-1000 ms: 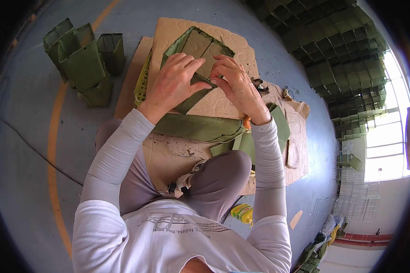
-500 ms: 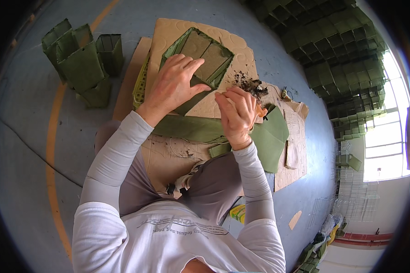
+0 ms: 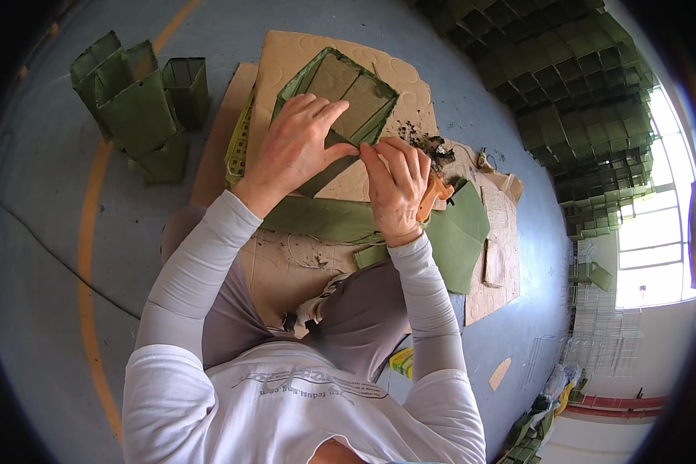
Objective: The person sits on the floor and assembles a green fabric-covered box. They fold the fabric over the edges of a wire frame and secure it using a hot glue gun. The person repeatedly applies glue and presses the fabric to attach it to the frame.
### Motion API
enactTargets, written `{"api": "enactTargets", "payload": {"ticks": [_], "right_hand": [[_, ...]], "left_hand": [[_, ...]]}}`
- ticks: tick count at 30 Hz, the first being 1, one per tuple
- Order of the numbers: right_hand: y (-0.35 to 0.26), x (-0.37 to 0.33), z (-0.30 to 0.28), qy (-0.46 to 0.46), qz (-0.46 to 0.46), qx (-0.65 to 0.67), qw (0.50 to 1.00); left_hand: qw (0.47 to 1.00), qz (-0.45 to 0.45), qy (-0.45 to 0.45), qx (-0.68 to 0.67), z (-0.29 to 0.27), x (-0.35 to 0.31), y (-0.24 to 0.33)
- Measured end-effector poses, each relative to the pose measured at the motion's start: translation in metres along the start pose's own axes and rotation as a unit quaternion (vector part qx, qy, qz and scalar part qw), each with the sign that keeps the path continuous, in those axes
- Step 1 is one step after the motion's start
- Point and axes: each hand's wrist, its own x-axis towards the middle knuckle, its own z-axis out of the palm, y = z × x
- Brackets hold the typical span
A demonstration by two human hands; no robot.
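A green fabric-covered open box frame is tilted over the cardboard in front of me. My left hand is closed on its near left side, thumb lying along the near edge. At the box's near corner, my right hand pinches the edge between thumb and forefinger, close to my left thumb tip. An orange-handled tool sticks out from my right palm; its working end is hidden. Green fabric lies below the box, and another green piece rests right of my right wrist.
Cardboard sheets cover the blue floor around my legs. Black scraps lie right of the box. Several finished-looking green boxes stand at the left, with large stacks at the far right. Wire grids lean at the right.
My right hand has moved left and slightly up to the box's near corner, and its fingers now pinch the edge. More of the orange tool shows. My left hand has barely moved.
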Motion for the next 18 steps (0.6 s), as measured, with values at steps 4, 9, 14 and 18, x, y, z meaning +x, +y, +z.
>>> {"api": "enactTargets", "payload": {"ticks": [4, 9, 14, 18], "right_hand": [[-0.001, 0.017, -0.006, -0.055, 0.030, 0.047, 0.997], [0.002, 0.039, -0.014, -0.168, 0.047, 0.096, 0.980], [0.023, 0.055, -0.022, -0.213, 0.242, 0.266, 0.909], [0.020, 0.045, -0.035, 0.038, 0.171, 0.151, 0.973]], "left_hand": [[1.000, 0.007, 0.010, -0.006, 0.000, -0.001, -0.001], [1.000, 0.005, -0.016, -0.013, -0.001, 0.000, -0.001], [0.999, -0.010, -0.032, -0.008, -0.002, 0.000, -0.003], [1.000, 0.014, 0.008, 0.004, 0.001, 0.000, -0.006]]}}
